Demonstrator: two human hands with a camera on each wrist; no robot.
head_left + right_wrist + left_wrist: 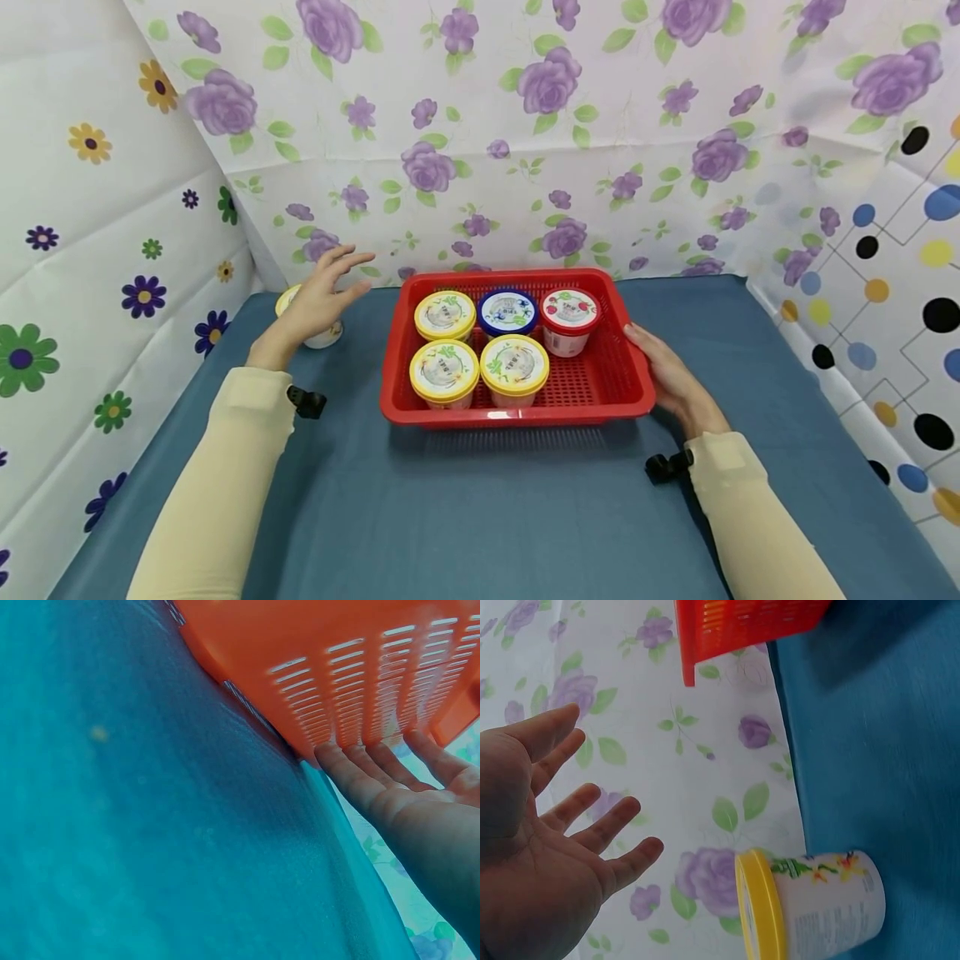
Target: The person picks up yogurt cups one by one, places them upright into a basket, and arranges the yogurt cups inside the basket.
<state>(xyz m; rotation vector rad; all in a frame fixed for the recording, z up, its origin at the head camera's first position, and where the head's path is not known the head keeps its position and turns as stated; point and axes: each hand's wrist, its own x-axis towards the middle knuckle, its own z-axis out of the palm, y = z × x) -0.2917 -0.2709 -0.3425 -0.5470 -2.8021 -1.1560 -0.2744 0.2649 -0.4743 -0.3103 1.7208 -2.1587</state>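
Observation:
My left hand [318,300] is raised with spread fingers over a yellow-lidded cup [324,335] at the back left. In the left wrist view, that cup [821,904] stands apart from the fingers, and the palm is bare. My right hand [671,379] holds the right side of a red plastic basket [592,408], one digit at its rim. Its fingers [352,776] lie against the slotted side wall in the right wrist view. Inside the basket are three yellow-lidded cups [445,369], one blue-lidded cup [507,312] and one red-lidded cup [570,310].
A blue cloth [480,517] covers the table. Behind it hangs a white curtain [480,125] with purple flowers, and patterned sheets close off the left and right sides. Each wrist wears a small black camera mount [667,467].

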